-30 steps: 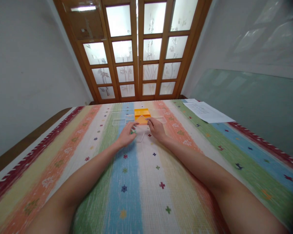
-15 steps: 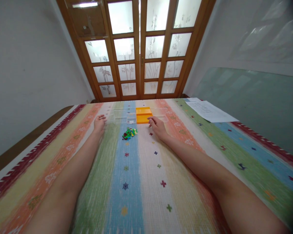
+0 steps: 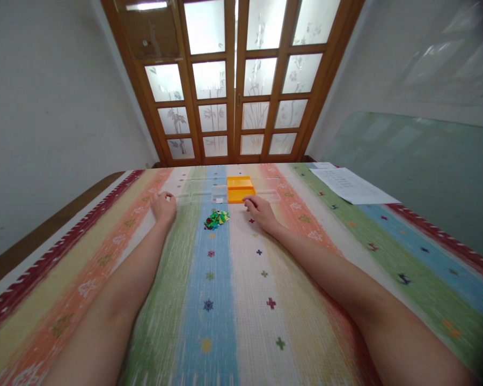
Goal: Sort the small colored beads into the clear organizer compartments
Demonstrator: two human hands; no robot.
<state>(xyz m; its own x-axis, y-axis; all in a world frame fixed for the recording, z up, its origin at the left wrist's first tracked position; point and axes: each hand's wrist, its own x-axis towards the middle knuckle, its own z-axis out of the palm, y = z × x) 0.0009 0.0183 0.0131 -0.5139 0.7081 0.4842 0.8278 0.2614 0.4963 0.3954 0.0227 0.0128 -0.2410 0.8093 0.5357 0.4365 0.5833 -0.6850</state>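
My left hand (image 3: 163,208) hovers or rests at the left end of a clear plastic box (image 3: 182,197). Its fingers curl in towards the thumb, and whatever is between them is too small to make out. Beside the front right corner of an orange open box (image 3: 241,199) is my right hand (image 3: 261,212), closed with thumb and fingertips together; its contents, if any, are hidden. A heap of small coloured pieces (image 3: 217,219), green, yellow, blue and dark red, lies on the cloth between the hands. A small clear compartment (image 3: 219,194) adjoins the orange box.
Another clear tray (image 3: 271,196) extends right of the orange box. Printed sheets (image 3: 348,185) lie at the far right of the striped tablecloth (image 3: 249,321). Beyond the table stand glazed wooden doors (image 3: 235,128), with walls on both sides.
My left hand has drawn slightly left, and its fingers have curled in from the clear box. My right hand stays by the orange box. The view has shifted a little.
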